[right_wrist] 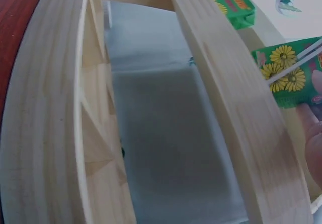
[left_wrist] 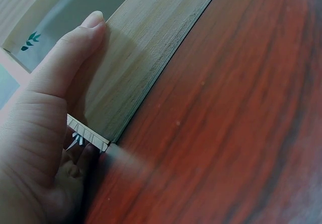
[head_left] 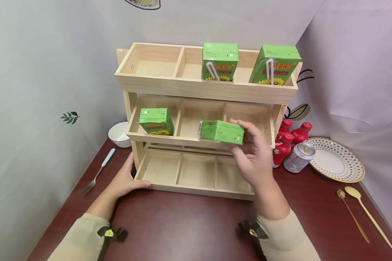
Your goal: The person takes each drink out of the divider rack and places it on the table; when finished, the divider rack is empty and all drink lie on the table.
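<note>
A three-tier wooden rack (head_left: 205,90) stands on the table, each tier split into three compartments. My left hand (head_left: 125,181) grips the lower left front corner of the rack; in the left wrist view its thumb (left_wrist: 75,45) lies along the bottom tier's front board. With fingers and thumb, my right hand (head_left: 256,159) holds a green drink carton (head_left: 220,131) by its right end. Tipped over, the carton overlaps the middle tier's central compartment. Its flower-printed face (right_wrist: 289,78) and white straw show in the right wrist view. Another green carton (head_left: 156,121) sits in that tier's left compartment.
Two green cartons (head_left: 220,61) (head_left: 276,65) stand in the top tier's middle and right compartments. A white bowl (head_left: 119,134) and fork (head_left: 99,170) lie left. On the right are red bottles (head_left: 282,148), a can (head_left: 298,157), a dotted plate (head_left: 336,159) and two gold utensils (head_left: 367,212).
</note>
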`<state>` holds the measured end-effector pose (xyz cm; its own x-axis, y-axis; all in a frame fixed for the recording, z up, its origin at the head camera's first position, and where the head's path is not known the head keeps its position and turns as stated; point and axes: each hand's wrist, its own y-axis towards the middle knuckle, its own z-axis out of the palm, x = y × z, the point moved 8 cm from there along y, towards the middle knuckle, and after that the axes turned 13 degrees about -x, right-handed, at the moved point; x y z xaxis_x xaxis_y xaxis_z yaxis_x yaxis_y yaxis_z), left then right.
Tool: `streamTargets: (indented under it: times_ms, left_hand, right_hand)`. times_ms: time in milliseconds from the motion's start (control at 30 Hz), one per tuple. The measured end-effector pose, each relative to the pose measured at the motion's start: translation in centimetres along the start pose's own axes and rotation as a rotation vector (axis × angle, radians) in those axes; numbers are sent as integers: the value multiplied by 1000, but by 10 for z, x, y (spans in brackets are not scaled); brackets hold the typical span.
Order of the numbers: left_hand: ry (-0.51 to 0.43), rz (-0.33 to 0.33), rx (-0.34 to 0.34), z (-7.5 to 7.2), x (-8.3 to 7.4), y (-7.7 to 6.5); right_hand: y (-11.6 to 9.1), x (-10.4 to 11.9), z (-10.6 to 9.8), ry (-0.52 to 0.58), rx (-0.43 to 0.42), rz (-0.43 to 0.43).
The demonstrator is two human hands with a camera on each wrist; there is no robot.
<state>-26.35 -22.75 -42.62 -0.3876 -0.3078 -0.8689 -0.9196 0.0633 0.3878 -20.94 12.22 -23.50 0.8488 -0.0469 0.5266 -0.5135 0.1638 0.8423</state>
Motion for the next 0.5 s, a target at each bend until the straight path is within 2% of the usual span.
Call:
streamTargets:
  times_ms: [133,333,500]
  left_hand:
    - [3,9,-3,-2,-2,0]
    - [19,-4,1,-2,0,-1]
    - [19,-13,2,1,1,-1]
  right_hand:
    - [0,2,-7,59,-39,15]
    - [-5,1,-14,143,-47,3]
    - [-5,4,-28,187,-42,-20]
